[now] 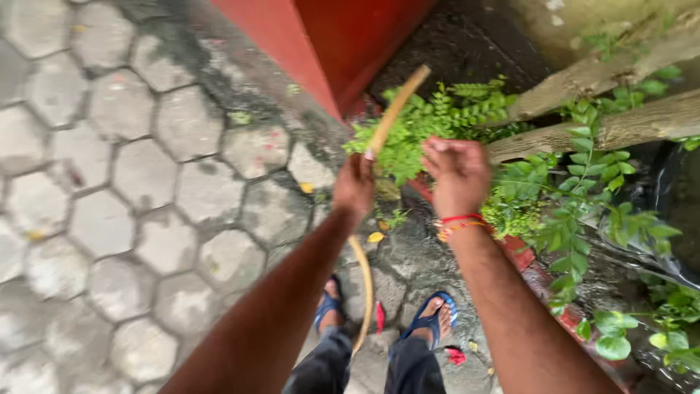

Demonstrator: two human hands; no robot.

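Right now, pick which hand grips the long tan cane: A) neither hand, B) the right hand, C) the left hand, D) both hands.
C: the left hand is closed around the tan cane, while the right hand, with red thread at its wrist, is clear of it above the ferns.

Bare forearms, a red-and-orange thread band [461, 222] on the right wrist, dark trousers [368, 368], blue sandals [432, 319].
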